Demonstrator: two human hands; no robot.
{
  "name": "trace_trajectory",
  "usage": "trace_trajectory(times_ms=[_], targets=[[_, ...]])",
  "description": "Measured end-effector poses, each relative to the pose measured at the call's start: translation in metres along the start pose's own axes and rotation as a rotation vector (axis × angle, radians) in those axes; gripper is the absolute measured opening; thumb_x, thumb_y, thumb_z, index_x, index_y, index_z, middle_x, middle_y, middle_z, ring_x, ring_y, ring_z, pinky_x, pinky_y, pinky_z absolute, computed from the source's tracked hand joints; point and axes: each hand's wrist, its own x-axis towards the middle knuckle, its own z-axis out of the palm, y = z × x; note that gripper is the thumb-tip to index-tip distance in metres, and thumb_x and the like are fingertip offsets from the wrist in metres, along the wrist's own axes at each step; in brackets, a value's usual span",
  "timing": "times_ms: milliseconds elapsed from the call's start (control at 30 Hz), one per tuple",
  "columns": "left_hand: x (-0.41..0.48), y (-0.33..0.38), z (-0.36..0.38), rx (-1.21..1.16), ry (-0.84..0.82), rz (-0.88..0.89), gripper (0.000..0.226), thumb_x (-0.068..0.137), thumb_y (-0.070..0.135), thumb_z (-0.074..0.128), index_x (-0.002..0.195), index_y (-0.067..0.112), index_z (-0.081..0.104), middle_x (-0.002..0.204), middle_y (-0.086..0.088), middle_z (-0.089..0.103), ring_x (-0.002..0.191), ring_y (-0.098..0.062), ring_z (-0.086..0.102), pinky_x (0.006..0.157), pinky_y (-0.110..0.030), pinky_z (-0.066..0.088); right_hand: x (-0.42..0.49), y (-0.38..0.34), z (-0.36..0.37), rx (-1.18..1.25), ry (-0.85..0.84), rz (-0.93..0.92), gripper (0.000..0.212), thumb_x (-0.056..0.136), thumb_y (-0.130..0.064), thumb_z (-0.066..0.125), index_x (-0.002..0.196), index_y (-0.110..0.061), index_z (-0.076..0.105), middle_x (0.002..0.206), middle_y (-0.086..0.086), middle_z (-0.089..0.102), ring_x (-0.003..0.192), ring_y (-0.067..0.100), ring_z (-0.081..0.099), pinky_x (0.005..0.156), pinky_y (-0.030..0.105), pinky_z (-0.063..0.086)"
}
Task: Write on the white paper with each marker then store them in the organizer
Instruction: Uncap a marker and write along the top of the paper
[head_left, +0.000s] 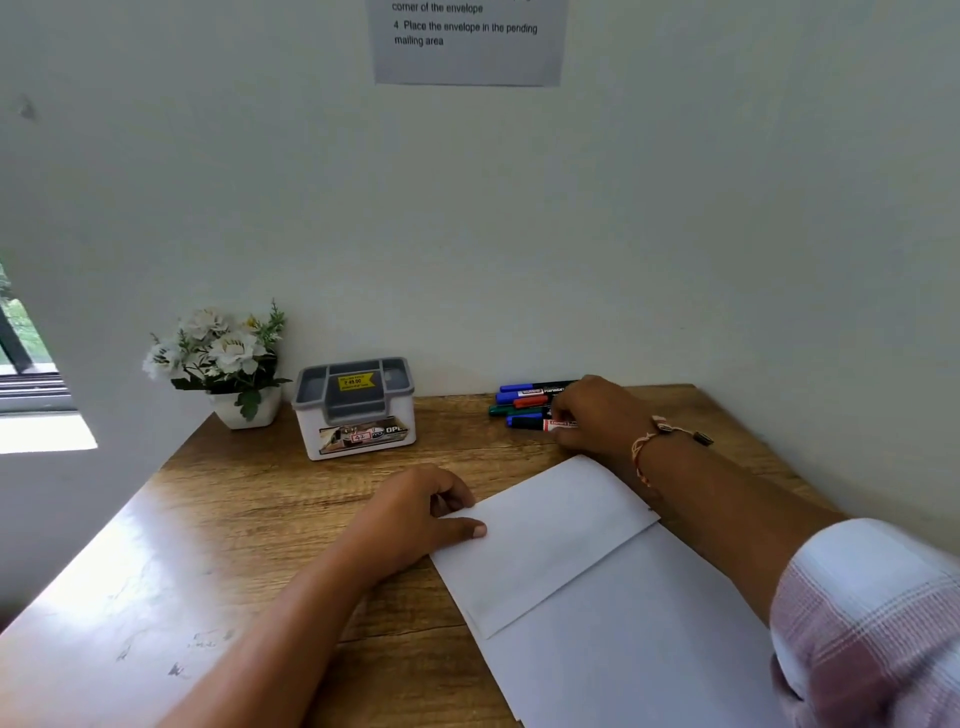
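White paper (597, 597) lies on the wooden desk, with a folded or smaller white sheet (545, 540) on top of it. My left hand (421, 514) rests on that sheet's left corner, thumb pressing on it and fingers curled. Several markers (524, 405) with blue, red, green and black caps lie side by side at the back of the desk near the wall. My right hand (597, 415) is over their right ends, and its fingers pinch the nearest marker (540, 424). The grey-topped white organizer (356, 410) stands to the left of the markers.
A white pot of artificial flowers (228, 364) stands at the desk's back left beside the organizer. The wooden desk (249, 519) meets walls at the back and the right. A printed instruction sheet (467, 41) hangs on the wall above.
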Motion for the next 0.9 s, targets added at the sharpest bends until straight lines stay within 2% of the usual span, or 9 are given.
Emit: trace_trajectory(times_ms=[100,233,300,367,533,633,767,833,900], targets=[[-0.001,0.001,-0.002,-0.005,-0.016,0.003,0.029,0.079,0.044,0.078,0.105,0.034,0.070,0.102,0.018,0.064,0.088,-0.002,0.058,0.072,-0.012,0.046,-0.011,-0.010,-0.011,0.090,0.117,-0.008,0.028,0.089,-0.036,0.070,0.110,-0.018,0.073,0.106,0.005,0.072,0.099,0.020,0.063,0.083,0.033,0.054],[-0.004,0.005,-0.004,-0.011,-0.033,0.027,0.029,0.079,0.040,0.080,0.105,0.032,0.072,0.100,0.020,0.064,0.086,0.000,0.058,0.070,-0.010,0.044,-0.038,-0.045,-0.026,0.627,0.245,0.068,0.008,0.082,-0.024,0.075,0.088,-0.022,0.070,0.082,-0.004,0.075,0.078,0.012,0.070,0.072,0.032,0.058],[-0.006,0.008,-0.004,-0.014,-0.044,0.039,0.029,0.079,0.039,0.080,0.106,0.031,0.073,0.098,0.020,0.064,0.085,0.001,0.058,0.068,-0.009,0.043,-0.054,-0.069,-0.028,1.017,0.175,0.111,0.008,0.086,-0.012,0.072,0.086,-0.015,0.065,0.080,0.004,0.077,0.069,0.013,0.072,0.067,0.030,0.060],[-0.007,0.009,-0.004,-0.009,-0.054,0.047,0.030,0.078,0.039,0.080,0.106,0.030,0.072,0.098,0.020,0.064,0.085,0.001,0.057,0.066,-0.008,0.041,-0.071,-0.088,-0.023,1.260,0.034,0.157,0.007,0.093,-0.010,0.067,0.097,-0.011,0.062,0.083,0.008,0.077,0.064,0.015,0.071,0.060,0.027,0.058],[-0.007,0.006,-0.004,-0.094,-0.037,0.010,0.046,0.073,0.040,0.085,0.113,0.032,0.065,0.096,0.015,0.064,0.084,-0.002,0.060,0.070,-0.013,0.049,-0.088,-0.097,0.007,1.407,-0.093,0.267,0.017,0.103,-0.019,0.052,0.114,-0.024,0.064,0.089,0.009,0.073,0.068,0.018,0.071,0.059,0.029,0.056],[-0.006,0.006,-0.003,-0.166,-0.009,-0.030,0.066,0.070,0.039,0.087,0.125,0.031,0.052,0.099,0.014,0.062,0.081,-0.004,0.059,0.070,-0.017,0.050,-0.086,-0.094,0.008,1.570,-0.154,0.293,0.029,0.105,-0.012,0.043,0.115,-0.019,0.069,0.085,0.012,0.072,0.067,0.019,0.069,0.060,0.030,0.056],[-0.003,0.007,0.000,-0.235,0.044,-0.048,0.092,0.070,0.041,0.086,0.145,0.034,0.033,0.109,0.017,0.057,0.091,-0.006,0.061,0.079,-0.022,0.053,-0.087,-0.089,0.007,1.767,-0.210,0.282,0.024,0.101,-0.006,0.050,0.113,-0.008,0.071,0.083,0.014,0.072,0.070,0.018,0.070,0.065,0.027,0.059],[-0.003,0.010,0.001,-0.293,0.070,-0.043,0.093,0.074,0.039,0.084,0.149,0.035,0.030,0.115,0.018,0.055,0.097,-0.003,0.058,0.080,-0.018,0.049,-0.088,-0.086,0.008,1.815,-0.215,0.273,0.024,0.102,-0.002,0.048,0.109,-0.007,0.070,0.079,0.013,0.072,0.066,0.017,0.069,0.062,0.025,0.059],[-0.003,0.012,0.002,-0.324,0.089,-0.018,0.076,0.081,0.038,0.078,0.145,0.035,0.038,0.121,0.018,0.055,0.102,0.002,0.056,0.078,-0.011,0.045,-0.088,-0.086,0.008,1.841,-0.215,0.264,0.020,0.102,-0.005,0.049,0.110,-0.006,0.068,0.073,0.011,0.068,0.061,0.015,0.064,0.057,0.024,0.057]])
